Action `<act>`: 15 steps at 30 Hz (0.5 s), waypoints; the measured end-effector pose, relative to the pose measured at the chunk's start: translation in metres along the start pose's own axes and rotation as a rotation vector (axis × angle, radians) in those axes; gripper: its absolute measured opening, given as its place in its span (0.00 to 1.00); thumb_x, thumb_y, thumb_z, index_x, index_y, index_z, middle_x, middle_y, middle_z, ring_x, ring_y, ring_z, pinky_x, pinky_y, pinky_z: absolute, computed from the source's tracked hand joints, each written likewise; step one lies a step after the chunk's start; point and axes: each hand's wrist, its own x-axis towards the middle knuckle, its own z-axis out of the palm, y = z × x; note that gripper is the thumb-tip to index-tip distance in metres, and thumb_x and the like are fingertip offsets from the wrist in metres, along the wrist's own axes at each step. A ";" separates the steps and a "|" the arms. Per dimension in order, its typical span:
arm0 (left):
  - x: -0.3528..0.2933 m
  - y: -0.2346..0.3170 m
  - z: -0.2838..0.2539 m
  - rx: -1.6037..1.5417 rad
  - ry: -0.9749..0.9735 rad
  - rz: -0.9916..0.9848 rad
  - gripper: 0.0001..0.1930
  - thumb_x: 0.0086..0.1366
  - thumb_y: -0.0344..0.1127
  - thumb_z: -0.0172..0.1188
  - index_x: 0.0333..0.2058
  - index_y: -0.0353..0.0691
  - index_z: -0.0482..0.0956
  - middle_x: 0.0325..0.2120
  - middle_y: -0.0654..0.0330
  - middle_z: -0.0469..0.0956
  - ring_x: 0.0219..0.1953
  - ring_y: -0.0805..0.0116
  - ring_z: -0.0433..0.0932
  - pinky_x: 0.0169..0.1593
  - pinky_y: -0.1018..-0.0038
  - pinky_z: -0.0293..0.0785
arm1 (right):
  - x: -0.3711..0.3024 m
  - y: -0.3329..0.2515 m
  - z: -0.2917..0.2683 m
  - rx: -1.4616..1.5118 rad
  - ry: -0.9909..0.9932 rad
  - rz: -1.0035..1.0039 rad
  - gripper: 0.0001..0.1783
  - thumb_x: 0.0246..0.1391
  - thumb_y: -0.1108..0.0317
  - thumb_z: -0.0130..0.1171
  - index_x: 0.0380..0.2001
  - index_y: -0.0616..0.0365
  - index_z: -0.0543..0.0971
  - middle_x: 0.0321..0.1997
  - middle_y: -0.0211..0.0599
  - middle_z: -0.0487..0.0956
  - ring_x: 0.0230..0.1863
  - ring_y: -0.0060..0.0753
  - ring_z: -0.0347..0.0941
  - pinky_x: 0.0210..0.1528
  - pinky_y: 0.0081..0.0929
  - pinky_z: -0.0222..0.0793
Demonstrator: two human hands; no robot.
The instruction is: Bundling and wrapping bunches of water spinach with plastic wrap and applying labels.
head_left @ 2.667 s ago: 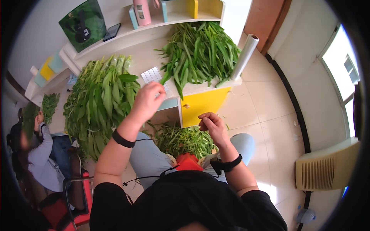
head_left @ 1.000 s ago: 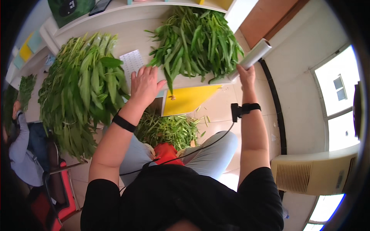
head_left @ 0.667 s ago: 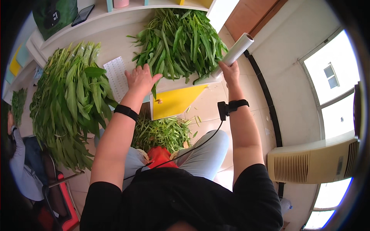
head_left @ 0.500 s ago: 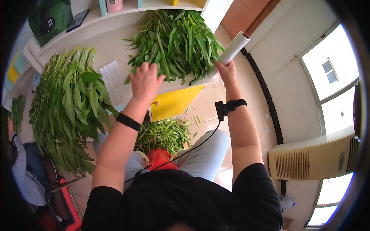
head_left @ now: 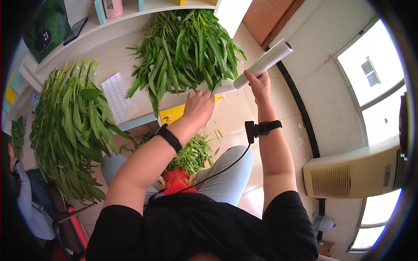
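Observation:
A roll of clear plastic film on a hollow core is gripped in my right hand, held tilted beyond the desk's right corner. My left hand is at the desk's front edge, just below a heap of long-leaved greens. Its fingers are curled together, and whatever they may hold is too small to make out. Leaf tips from the heap hang over the edge close to these fingers. A second big pile of greens, its stems bundled at the far end, lies on the left.
A white sheet with rows of small marks lies between the piles. Under the desk's yellow door, cut greens are heaped by a red thing between my knees. Another person's sleeve shows at left. A beige appliance stands right.
My left hand has moved right and nearer, from the heap's left side to the desk edge, and its fingers have curled. The roll has swung slightly outward to the right in my right hand.

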 end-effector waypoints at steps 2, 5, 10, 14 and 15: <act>-0.015 0.004 -0.008 -0.049 -0.020 0.050 0.08 0.56 0.34 0.56 0.34 0.39 0.75 0.37 0.60 0.72 0.43 0.60 0.70 0.43 0.60 0.65 | -0.001 0.000 0.001 0.026 -0.010 0.004 0.20 0.43 0.67 0.64 0.40 0.64 0.72 0.35 0.38 0.77 0.37 0.29 0.73 0.41 0.27 0.68; -0.040 0.003 -0.019 -0.069 -0.178 0.108 0.08 0.55 0.34 0.56 0.33 0.39 0.76 0.37 0.59 0.72 0.41 0.58 0.72 0.40 0.60 0.67 | 0.003 0.003 0.012 0.061 -0.037 -0.011 0.20 0.44 0.67 0.64 0.40 0.65 0.72 0.35 0.38 0.77 0.37 0.29 0.73 0.41 0.27 0.69; -0.087 -0.007 -0.027 -0.125 -0.279 0.096 0.12 0.56 0.37 0.57 0.38 0.41 0.77 0.44 0.54 0.71 0.46 0.57 0.72 0.46 0.59 0.67 | 0.005 0.009 0.030 0.011 -0.078 -0.053 0.23 0.43 0.66 0.64 0.42 0.66 0.72 0.36 0.40 0.77 0.38 0.31 0.73 0.42 0.29 0.69; -0.113 -0.018 -0.041 -0.248 -0.330 0.041 0.13 0.57 0.37 0.57 0.40 0.42 0.77 0.45 0.56 0.71 0.47 0.58 0.71 0.49 0.62 0.65 | 0.012 0.021 0.041 -0.078 -0.032 -0.111 0.28 0.41 0.63 0.64 0.45 0.65 0.70 0.38 0.45 0.77 0.40 0.37 0.74 0.44 0.31 0.69; -0.119 -0.020 -0.042 -0.243 -0.319 0.033 0.13 0.57 0.37 0.57 0.40 0.42 0.77 0.45 0.56 0.71 0.47 0.58 0.71 0.49 0.62 0.65 | 0.012 0.022 0.043 -0.099 -0.026 -0.100 0.29 0.40 0.62 0.64 0.46 0.64 0.69 0.38 0.46 0.77 0.40 0.39 0.74 0.44 0.32 0.68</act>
